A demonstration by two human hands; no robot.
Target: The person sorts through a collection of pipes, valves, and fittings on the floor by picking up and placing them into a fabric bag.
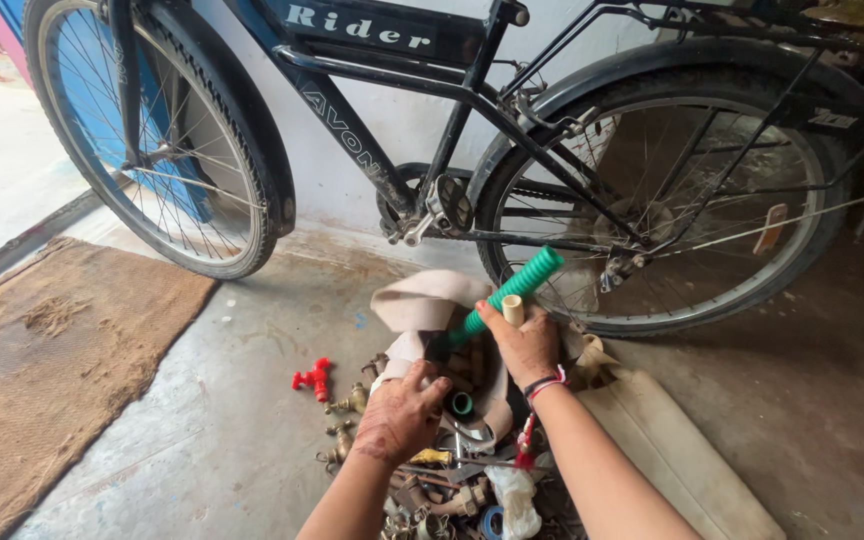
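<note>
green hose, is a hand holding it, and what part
The right hand grips the green ribbed hose near its middle, with a small cream pipe piece. The left hand holds nothing visible.

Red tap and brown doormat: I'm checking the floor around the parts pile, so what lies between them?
In the head view, only bare grey concrete floor lies between the red tap and the brown doormat.

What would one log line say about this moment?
right hand: grips green ribbed hose and small cream pipe piece | left hand: on beige bag | below: brass fittings | behind: bicycle
</note>
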